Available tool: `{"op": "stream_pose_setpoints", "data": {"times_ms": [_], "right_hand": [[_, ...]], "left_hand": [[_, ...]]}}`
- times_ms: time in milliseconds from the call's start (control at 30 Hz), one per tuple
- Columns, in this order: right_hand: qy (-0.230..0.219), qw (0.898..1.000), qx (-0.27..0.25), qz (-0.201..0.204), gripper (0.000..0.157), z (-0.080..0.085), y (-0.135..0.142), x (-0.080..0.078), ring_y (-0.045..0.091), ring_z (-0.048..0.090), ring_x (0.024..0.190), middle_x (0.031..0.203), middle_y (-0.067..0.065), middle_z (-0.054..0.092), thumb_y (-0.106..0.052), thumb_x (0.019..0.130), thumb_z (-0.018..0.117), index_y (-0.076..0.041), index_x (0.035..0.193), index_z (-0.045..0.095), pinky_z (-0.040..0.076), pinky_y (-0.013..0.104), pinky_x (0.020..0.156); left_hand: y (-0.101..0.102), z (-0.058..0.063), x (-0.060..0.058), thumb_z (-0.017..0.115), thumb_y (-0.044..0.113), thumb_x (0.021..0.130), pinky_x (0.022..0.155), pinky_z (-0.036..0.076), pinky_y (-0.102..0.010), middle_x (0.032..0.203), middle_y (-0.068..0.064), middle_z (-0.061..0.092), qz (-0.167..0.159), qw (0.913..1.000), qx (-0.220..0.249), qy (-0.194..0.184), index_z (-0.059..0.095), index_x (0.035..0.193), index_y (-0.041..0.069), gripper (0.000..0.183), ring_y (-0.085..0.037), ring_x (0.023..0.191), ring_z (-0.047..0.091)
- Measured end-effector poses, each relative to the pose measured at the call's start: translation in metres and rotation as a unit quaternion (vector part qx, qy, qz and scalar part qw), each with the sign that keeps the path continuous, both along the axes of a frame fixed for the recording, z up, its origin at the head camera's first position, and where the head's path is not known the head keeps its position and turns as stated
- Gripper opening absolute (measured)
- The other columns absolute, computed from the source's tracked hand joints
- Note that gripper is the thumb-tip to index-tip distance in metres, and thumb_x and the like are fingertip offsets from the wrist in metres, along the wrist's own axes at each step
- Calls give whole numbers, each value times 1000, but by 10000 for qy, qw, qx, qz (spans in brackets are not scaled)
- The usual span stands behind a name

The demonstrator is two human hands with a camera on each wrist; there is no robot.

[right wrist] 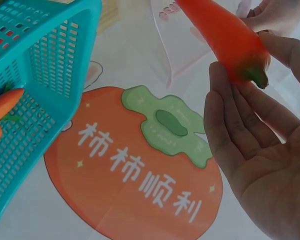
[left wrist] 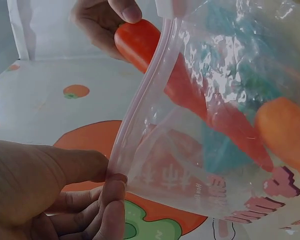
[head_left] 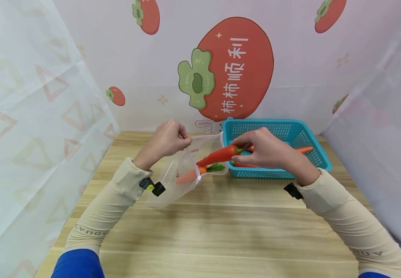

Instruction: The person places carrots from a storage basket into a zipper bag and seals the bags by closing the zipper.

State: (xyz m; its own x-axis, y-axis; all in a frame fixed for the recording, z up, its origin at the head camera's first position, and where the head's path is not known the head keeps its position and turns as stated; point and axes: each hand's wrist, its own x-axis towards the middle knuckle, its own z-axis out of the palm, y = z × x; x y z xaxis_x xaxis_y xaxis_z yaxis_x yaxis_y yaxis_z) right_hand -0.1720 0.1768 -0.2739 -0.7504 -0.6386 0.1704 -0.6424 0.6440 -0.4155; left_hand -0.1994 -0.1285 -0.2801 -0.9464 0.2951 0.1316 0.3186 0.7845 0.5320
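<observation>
Currently, left hand (head_left: 170,138): curled, pinches clear bag (head_left: 185,164) by its rim
Right hand (head_left: 266,148): half-curled, grips red pepper (head_left: 218,155) near its stem
Blue basket (head_left: 266,173): three o'clock from bag

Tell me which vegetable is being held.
The red pepper held near its green stem by the right hand; the orange carrot lies inside the clear bag, the others in the blue basket.

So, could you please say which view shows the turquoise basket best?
The head view, since most of the turquoise basket shows around the right hand. The right wrist view crops it at the left edge; the left wrist view gives only turquoise patches through the transparent bag.
</observation>
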Motion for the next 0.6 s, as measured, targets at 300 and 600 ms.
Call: {"op": "stream_pose_setpoints", "data": {"times_ms": [300, 600], "right_hand": [[-107, 9999, -12, 76, 42, -7, -7, -2, 17, 76, 89, 107, 5, 80, -21, 85, 88, -7, 122, 78, 66, 41, 81], [-124, 9996, -10, 240, 40, -15, -17, -5, 16, 75, 88, 104, 3, 81, -21, 84, 89, -7, 120, 79, 65, 37, 81]], "left_hand": [[3, 5, 3, 65, 14, 87, 55, 44, -28, 63, -1, 71, 6, 9999, 100, -4, 77, 73, 11, 18, -16, 59, 64], [3, 6, 4, 67, 15, 87, 54, 44, -27, 62, 0, 71, 21, 9999, 123, 16, 76, 72, 11, 18, -14, 58, 63]]}}
